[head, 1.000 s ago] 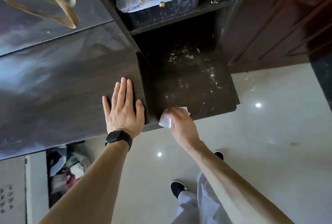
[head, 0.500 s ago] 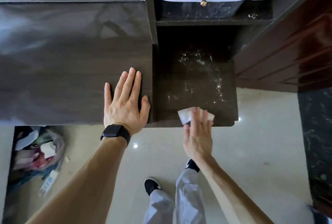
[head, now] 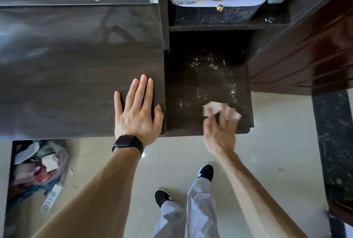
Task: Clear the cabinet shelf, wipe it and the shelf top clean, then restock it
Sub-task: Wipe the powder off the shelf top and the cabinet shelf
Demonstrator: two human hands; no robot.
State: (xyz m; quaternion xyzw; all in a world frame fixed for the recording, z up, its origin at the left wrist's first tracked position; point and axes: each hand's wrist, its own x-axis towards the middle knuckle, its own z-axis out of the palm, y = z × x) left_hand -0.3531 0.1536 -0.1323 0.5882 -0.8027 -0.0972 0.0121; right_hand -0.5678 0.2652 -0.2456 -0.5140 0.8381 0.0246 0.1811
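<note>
- Our right hand point(head: 219, 134) presses a white tissue point(head: 212, 108) flat under spread fingers at the front edge of the shelf point(head: 183, 89).
- Dust specks point(head: 215, 71) lie farther back, ahead of that hand.
- Our left hand point(head: 136, 112) rests open, palm down, on the worktop point(head: 76, 85) just beside.

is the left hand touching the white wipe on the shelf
Apart. The head view shows the left hand flat on the cabinet top, while the white wipe lies under the right hand.
</note>
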